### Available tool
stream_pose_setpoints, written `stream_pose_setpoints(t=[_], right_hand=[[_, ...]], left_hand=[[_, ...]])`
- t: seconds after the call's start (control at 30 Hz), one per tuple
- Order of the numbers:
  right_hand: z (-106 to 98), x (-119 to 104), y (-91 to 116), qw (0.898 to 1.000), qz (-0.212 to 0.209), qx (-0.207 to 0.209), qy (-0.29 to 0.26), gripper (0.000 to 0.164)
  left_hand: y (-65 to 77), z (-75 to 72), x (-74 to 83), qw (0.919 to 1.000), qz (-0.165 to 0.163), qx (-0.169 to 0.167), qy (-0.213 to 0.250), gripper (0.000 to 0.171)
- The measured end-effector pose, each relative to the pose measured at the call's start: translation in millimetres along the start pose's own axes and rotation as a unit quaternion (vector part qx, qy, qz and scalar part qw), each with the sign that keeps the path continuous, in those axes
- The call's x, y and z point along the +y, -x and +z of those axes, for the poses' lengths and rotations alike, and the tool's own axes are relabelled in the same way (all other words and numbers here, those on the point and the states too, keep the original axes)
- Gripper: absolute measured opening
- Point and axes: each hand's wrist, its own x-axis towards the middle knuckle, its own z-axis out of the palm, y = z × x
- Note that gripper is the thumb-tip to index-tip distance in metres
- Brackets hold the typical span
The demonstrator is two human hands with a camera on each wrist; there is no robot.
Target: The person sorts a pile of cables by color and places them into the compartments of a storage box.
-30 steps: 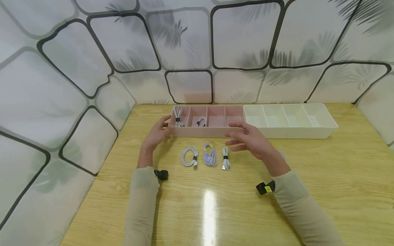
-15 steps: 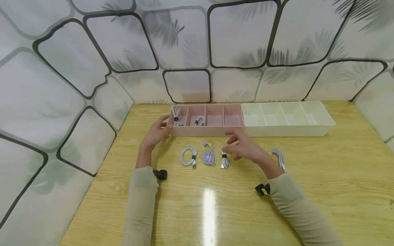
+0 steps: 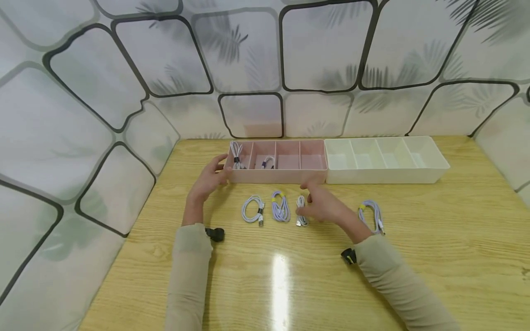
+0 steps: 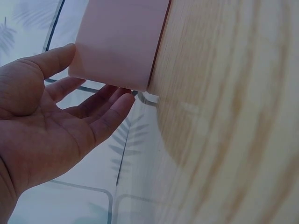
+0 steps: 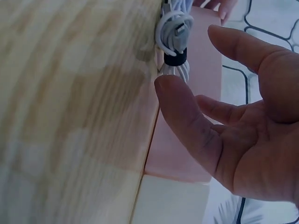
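Right hand (image 3: 320, 207) lowered to white cable (image 3: 301, 211), fingers open, nothing gripped; left hand (image 3: 209, 177) open against pink tray (image 3: 277, 176). Two cables stowed, four left.

No text, label, brand, number or sign can be read in any view. The pink tray (image 3: 276, 176), the white tray (image 3: 385, 175) and the coiled cables on the wooden table (image 3: 434, 257) carry no legible markings.

Cable bundle (image 3: 301, 210) partly behind right hand (image 3: 325, 207)
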Motion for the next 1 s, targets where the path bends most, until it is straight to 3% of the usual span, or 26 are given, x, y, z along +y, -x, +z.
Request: stream_pose_setpoints(t=[0.2,0.4,1.0], right_hand=[[6.7,-5.9,0.0,0.995,0.001,0.004,0.098,0.080],[11.0,-10.1,-2.4,0.987,0.021,0.003,0.162,0.082],[9.2,-14.1,-4.2,0.986,-0.002,0.003,0.164,0.056]], left_hand=[[1.3,0.3,0.4,1.0000,-0.001,-0.002,-0.005,0.058],[0.6,0.1,1.8,1.0000,-0.006,-0.002,-0.001,0.058],[0.7,-0.7,1.1,1.0000,-0.004,-0.006,0.002,0.058]])
